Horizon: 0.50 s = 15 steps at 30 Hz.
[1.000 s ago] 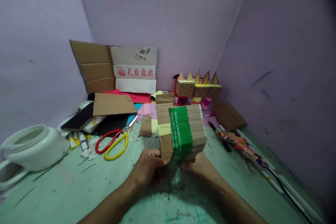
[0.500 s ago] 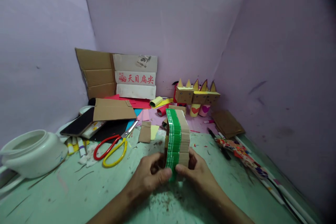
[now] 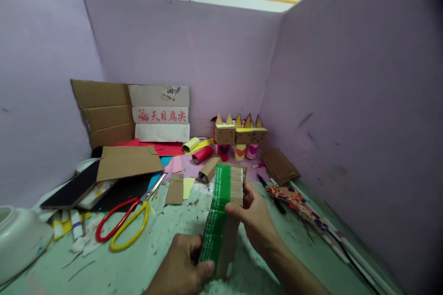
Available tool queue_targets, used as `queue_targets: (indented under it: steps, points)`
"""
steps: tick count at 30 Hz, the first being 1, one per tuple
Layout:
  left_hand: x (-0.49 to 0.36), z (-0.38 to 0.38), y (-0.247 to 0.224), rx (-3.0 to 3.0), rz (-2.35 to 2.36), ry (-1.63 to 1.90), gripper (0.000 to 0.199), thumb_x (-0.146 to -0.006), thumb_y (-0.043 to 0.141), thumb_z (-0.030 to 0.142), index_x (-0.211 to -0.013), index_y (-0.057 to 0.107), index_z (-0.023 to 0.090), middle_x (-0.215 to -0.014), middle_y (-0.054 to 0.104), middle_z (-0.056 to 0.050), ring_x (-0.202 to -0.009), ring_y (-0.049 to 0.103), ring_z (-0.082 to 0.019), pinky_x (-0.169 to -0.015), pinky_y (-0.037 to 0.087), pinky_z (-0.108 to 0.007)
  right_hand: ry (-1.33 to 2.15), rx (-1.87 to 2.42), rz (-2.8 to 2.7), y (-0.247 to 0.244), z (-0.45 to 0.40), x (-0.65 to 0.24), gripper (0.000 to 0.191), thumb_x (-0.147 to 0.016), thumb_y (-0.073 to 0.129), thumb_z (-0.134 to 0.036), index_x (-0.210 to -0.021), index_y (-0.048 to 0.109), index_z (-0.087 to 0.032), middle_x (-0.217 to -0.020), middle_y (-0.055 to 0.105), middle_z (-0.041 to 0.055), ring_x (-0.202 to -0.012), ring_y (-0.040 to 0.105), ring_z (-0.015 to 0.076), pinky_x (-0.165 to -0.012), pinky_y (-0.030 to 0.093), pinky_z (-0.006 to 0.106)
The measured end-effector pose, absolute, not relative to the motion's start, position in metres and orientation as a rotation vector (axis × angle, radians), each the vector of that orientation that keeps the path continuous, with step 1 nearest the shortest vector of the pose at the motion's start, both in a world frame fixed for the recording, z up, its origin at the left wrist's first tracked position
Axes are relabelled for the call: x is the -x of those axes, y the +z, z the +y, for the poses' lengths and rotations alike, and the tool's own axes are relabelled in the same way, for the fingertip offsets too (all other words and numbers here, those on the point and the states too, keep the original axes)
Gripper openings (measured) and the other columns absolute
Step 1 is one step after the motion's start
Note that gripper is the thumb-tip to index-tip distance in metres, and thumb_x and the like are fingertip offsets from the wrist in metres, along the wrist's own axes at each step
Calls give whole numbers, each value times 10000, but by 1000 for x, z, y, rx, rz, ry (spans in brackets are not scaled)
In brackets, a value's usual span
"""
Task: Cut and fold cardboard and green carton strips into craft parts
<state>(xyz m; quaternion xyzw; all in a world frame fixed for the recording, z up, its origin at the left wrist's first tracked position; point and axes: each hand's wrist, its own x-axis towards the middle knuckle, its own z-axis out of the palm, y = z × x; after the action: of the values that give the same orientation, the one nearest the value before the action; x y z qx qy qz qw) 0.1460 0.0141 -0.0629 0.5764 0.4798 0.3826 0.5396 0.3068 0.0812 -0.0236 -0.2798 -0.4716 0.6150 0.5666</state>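
Note:
Between my hands, above the green table, is a folded cardboard strip (image 3: 221, 221) with a band of green tape along its left part. It slants, its lower end nearer to me. My left hand (image 3: 185, 262) grips the lower left edge, thumb on the taped face. Higher up on the right edge, my right hand (image 3: 254, 221) holds it with the thumb pressed on the front. The fingers behind the cardboard are hidden. Just beyond its top end lies a small brown cardboard tube (image 3: 209, 169).
Scissors (image 3: 129, 223) with red and yellow handles lie left. A white pot (image 3: 24, 239) stands far left. Cardboard cat figures (image 3: 238, 138) stand at the back. Right are folded cardboard (image 3: 279, 166) and a floral-patterned object (image 3: 297, 203). Purple walls (image 3: 194, 55) enclose the table.
My right hand has slid up along the cardboard, while my left stays at its lower end. The piece now looks straighter and longer. The view has tilted up and turned right.

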Motion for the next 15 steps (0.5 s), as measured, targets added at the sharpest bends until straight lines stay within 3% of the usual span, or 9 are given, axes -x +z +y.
queue_targets:
  steps: [6,12,15]
  points:
    - [-145,19,-73,-1475,1124,912,407,-673,637,533,-604,578,136,-526,409,19,-505,335,-110,-468,234,-238,1423,714,-1132,-19,78,-302,356,-648,737,-217,-971,589,-187,-875,719,24,-781,661,193,-694,503,293]
    - [-140,25,-42,-1295,1173,1384,527,-673,669,557,-1002,603,150,-795,612,-59,-602,510,-152,-514,371,-231,1537,691,-1161,-4,73,-295,430,-550,726,-134,-952,582,-182,-834,715,17,-760,662,198,-692,499,298]
    - [-131,33,-25,-1260,1074,1487,518,-694,673,534,-1028,622,141,-774,621,-58,-579,506,-139,-475,365,-213,1624,706,-1215,9,71,-283,506,-495,708,-90,-972,565,-182,-818,705,11,-719,657,203,-663,498,310]
